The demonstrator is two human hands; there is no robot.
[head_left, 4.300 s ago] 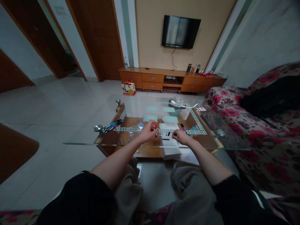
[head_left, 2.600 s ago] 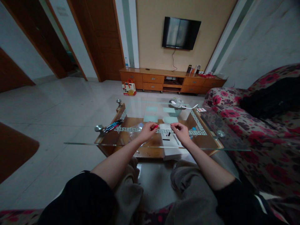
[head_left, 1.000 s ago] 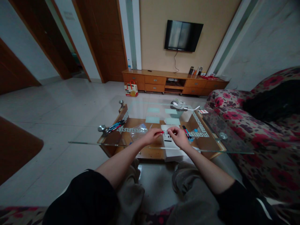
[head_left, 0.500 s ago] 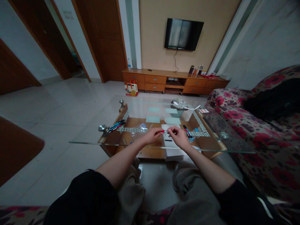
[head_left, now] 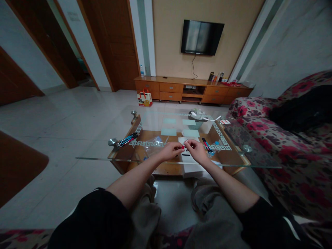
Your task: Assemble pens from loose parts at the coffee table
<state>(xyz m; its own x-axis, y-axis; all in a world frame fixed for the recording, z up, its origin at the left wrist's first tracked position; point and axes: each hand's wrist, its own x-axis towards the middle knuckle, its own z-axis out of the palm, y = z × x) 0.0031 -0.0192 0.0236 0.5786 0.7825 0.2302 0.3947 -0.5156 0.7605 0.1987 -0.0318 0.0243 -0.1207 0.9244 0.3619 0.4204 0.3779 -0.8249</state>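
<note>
Over the near part of the glass table [head_left: 153, 119], my two hands are almost touching. A small red piece [head_left: 183, 147], perhaps a pen part, is pinched in the fingers of my left hand [head_left: 172, 151]. The fingertips of my right hand [head_left: 195, 150] are pressed together right beside it; what they hold is too small to make out. Below the hands is a white box [head_left: 190, 169] with a short black bar on top. Pens with pink and blue parts [head_left: 206, 145] lie just right of my right hand.
A bundle of blue and black pens [head_left: 127, 139] rests at the table's left side. Clear plastic packaging [head_left: 153, 147] is near my left hand. A filled waste basket [head_left: 197, 122] shows past the glass, and a red-and-white card [head_left: 225, 122] lies at the right. A floral sofa [head_left: 293, 145] flanks the table.
My left hand has turned slightly, and the red piece has shifted a little right and shows more plainly. My right fingers stay pinched, slightly nearer to it.
</note>
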